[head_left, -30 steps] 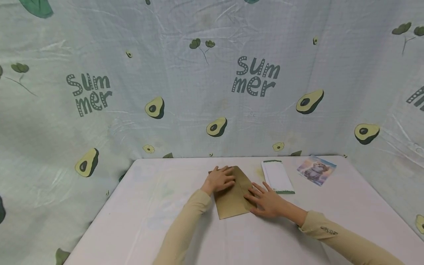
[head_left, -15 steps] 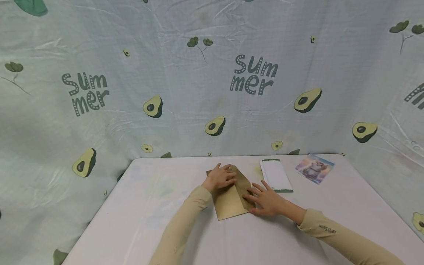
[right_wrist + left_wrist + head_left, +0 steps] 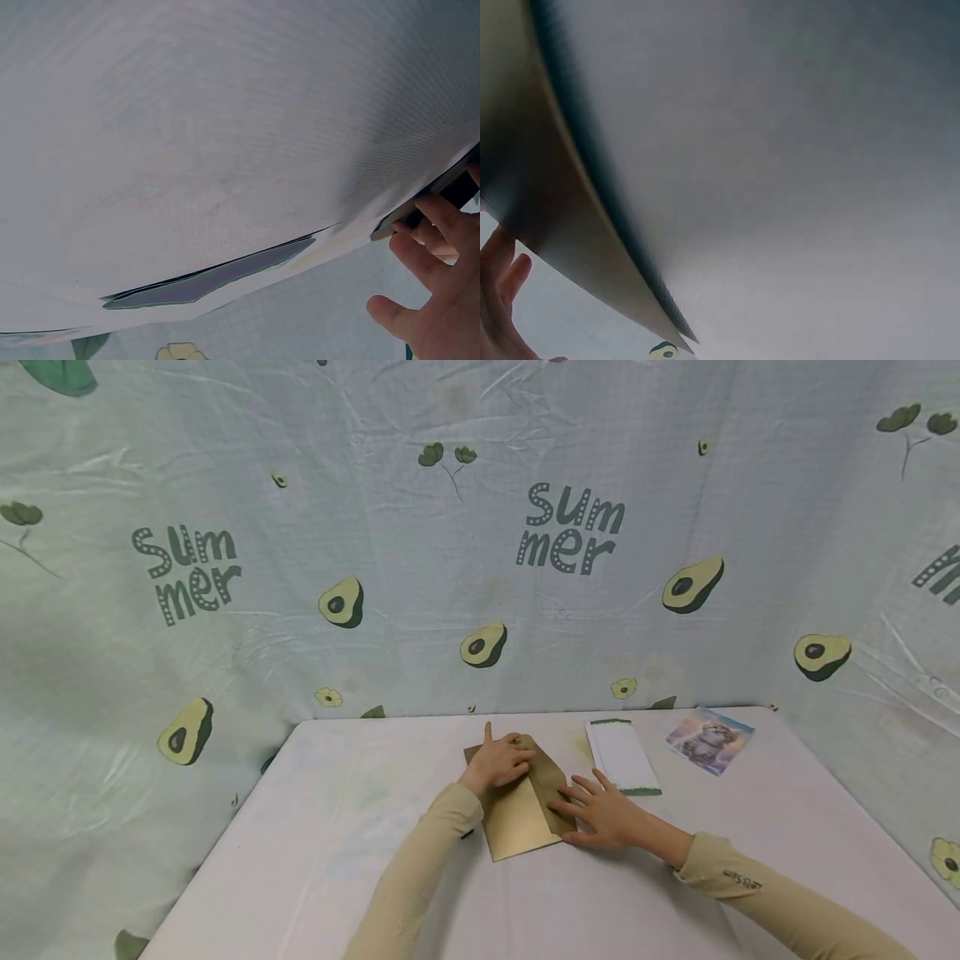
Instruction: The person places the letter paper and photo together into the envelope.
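while i am watching remotely, the avocado-print cloth [image 3: 480, 568] is hanging behind the white table [image 3: 315, 860]. the brown envelope [image 3: 521, 814] is lying flat near the table's middle. the right hand [image 3: 603, 814] is pressing spread, straight fingers on its right edge; the left hand [image 3: 501, 762] is resting with loosely bent fingers on its folded flap. the white notepad [image 3: 622, 758] and cat card [image 3: 708, 742] are lying to the right.

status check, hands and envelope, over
Left hand and right hand flat on the brown paper envelope. Envelope lies on white table. Nothing in the way.
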A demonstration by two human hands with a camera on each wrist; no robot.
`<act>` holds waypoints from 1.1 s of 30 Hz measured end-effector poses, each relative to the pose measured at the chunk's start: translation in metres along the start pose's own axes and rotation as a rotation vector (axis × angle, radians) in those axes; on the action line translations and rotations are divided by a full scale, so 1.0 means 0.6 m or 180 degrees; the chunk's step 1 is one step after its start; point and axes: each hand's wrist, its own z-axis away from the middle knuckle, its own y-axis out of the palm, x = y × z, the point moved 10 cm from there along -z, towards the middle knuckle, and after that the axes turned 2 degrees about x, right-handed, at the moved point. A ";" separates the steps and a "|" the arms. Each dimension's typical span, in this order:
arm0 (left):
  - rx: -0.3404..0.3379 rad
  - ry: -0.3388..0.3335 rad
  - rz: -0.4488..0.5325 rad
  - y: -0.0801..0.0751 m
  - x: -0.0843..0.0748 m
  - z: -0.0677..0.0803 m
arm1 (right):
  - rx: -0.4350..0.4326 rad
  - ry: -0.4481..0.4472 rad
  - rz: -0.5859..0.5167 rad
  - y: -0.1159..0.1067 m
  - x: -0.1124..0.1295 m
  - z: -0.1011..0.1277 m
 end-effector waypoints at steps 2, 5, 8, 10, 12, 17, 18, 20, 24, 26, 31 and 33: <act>0.0020 -0.0019 -0.0016 0.001 0.000 0.000 | -0.0017 -0.0004 -0.0010 -0.002 0.000 0.000; 0.0024 -0.0056 0.0002 0.000 0.002 -0.002 | -0.0013 0.0013 -0.0007 -0.004 0.000 0.001; 0.0022 -0.0063 -0.0009 -0.003 0.003 -0.003 | 0.0039 0.0061 -0.0015 -0.004 -0.002 0.000; 0.0033 -0.0053 -0.0062 -0.004 0.002 -0.004 | 0.0058 0.0076 -0.0013 -0.003 -0.002 0.000; 0.0034 -0.0038 -0.0107 -0.004 0.001 -0.004 | 0.0072 0.0080 -0.0022 -0.002 -0.001 -0.001; -0.0092 -0.0004 -0.0062 -0.004 0.001 -0.004 | 0.0059 0.0063 0.0005 0.000 0.000 -0.002; -0.0130 0.0009 -0.0029 -0.005 0.001 -0.005 | 0.0060 0.0067 0.0003 0.001 0.000 -0.001; -0.0157 0.0030 -0.0001 -0.004 0.001 -0.004 | 0.0073 0.0082 -0.0015 0.002 -0.002 -0.001; -0.0164 0.0075 -0.0023 -0.001 0.001 -0.003 | 0.0089 0.0107 -0.0032 0.002 -0.004 0.000; -0.0167 0.0099 -0.0030 0.000 0.001 -0.004 | 0.0100 0.0108 -0.0045 0.003 -0.004 0.001; -0.0205 0.0097 -0.0021 -0.003 0.000 -0.007 | 0.0138 0.0111 -0.0104 0.007 -0.004 0.002; -0.0205 0.0076 0.0025 -0.004 0.001 -0.009 | 0.0145 0.0120 -0.0119 0.008 -0.004 0.003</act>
